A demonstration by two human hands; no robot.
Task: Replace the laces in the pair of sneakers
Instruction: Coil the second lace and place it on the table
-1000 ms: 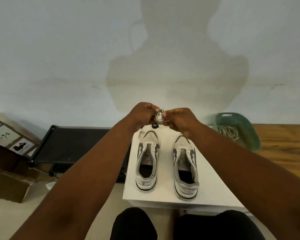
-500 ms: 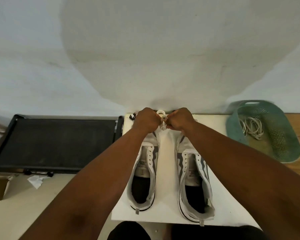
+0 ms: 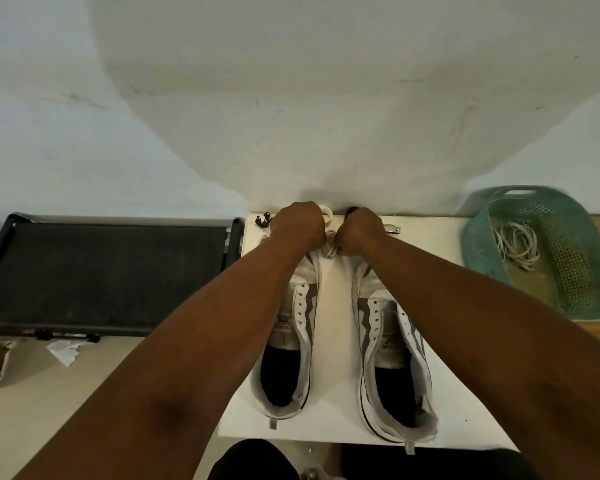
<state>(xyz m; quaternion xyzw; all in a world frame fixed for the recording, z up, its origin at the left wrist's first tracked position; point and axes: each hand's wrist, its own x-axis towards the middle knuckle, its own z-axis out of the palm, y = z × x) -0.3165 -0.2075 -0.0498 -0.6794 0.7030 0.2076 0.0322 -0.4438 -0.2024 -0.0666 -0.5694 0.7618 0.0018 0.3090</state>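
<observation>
Sneakers: both unlaced, side by side on white table, toes toward wall.

Left sneaker and right sneaker with every visible eyelet bare; old laces judged already out; relacing not yet begun; bundled white lace held between the two fists, above the toe ends; left hand curled and gripping one side of the bundle; right hand curled and pinching the other side; fingertips hidden, exact hold unclear; unbundling judged the step in hand; threading of both shoes left; white table bearing small items near wall, too small to identify; green basket to the right, containing loose white laces; black tray to the left.
</observation>
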